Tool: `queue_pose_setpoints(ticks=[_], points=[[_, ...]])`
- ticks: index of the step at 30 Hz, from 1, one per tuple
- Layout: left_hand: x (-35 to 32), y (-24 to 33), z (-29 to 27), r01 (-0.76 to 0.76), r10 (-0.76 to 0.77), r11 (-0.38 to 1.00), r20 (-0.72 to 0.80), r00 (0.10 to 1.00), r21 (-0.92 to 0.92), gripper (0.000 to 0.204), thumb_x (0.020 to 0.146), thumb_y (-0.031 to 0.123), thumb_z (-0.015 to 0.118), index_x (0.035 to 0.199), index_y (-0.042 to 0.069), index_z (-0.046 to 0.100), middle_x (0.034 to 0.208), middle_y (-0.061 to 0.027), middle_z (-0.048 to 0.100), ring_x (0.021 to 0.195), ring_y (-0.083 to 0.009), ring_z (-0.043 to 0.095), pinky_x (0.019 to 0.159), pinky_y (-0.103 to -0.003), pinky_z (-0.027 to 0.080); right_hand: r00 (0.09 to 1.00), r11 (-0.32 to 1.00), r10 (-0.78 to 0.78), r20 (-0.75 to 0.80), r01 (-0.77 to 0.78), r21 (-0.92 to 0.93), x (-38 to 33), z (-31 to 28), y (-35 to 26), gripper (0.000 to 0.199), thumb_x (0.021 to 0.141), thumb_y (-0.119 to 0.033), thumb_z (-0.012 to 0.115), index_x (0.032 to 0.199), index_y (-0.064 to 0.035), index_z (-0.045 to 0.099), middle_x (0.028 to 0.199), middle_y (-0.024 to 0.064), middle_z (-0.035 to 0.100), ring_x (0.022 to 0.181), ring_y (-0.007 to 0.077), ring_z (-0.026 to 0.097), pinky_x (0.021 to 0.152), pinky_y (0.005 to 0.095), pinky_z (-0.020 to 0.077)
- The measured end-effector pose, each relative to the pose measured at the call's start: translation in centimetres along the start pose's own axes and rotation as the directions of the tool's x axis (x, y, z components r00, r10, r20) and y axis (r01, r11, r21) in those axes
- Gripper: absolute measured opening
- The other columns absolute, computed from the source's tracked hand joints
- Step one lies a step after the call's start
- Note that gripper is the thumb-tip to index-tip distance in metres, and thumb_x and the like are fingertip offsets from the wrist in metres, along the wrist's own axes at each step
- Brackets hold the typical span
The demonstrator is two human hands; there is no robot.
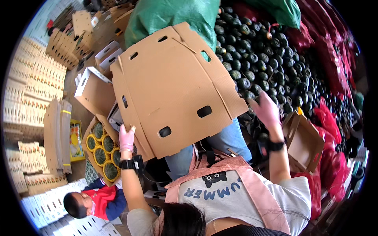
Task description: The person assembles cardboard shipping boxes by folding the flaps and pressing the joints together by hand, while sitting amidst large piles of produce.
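Observation:
A flat, unfolded brown cardboard box blank (169, 86) with cut-out slots and creased side flaps lies tilted above my lap. My left hand (126, 138), in a pink glove, grips its left edge near the lower corner; part of the fingers is hidden. My right hand (268, 111), also pink-gloved, is held off the blank's right corner with its fingers apart and nothing in them. Beyond that hand spreads a large heap of dark green squashes (256, 59). Left of my left hand, a cardboard box (90, 155) holds several green squashes in yellow foam nets.
A green sack (169, 15) stands behind the blank, and red mesh bags (328, 59) line the right. An open carton (303, 143) sits at my right. Open boxes (94, 90) and stacked cartons (35, 78) fill the left. A person in a red vest (100, 200) is at lower left.

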State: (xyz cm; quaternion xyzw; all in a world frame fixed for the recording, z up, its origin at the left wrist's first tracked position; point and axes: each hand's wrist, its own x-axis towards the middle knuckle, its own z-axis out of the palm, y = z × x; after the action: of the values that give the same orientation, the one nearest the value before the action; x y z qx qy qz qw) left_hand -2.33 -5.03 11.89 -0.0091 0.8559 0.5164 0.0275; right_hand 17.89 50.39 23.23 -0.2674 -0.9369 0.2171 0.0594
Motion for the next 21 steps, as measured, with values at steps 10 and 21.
queue_pose_setpoints(ticks=[10,21], points=[[-0.6,7.4,-1.2,0.049,-0.010,0.901,-0.093,0.996,0.430,0.053,0.074,0.025,0.079,0.113,-0.002,0.055,0.104,-0.0259,0.068,0.097,-0.0380,0.067,0.084,-0.040,0.054,0.926,0.840,-0.054,0.374,0.245,-0.485,14.6,3.9,-15.5,0.079,0.073,-0.039,0.077,0.129,0.0075,0.046,0.109,0.0256,0.067,0.101,0.0340,0.069,0.085,0.0375,0.0563],[1.6,13.2,-1.4,-0.826,0.284,0.193,0.776,0.564,0.530,0.057,0.080,0.048,0.074,0.121,0.013,0.056,0.087,-0.0149,0.060,0.093,-0.0376,0.060,0.088,-0.045,0.049,0.064,0.092,-0.825,0.562,0.995,0.021,16.7,0.1,-14.6,0.050,0.074,-0.036,0.080,0.111,-0.0084,0.061,0.100,0.0074,0.065,0.091,0.0324,0.064,0.079,0.0419,0.0516]])
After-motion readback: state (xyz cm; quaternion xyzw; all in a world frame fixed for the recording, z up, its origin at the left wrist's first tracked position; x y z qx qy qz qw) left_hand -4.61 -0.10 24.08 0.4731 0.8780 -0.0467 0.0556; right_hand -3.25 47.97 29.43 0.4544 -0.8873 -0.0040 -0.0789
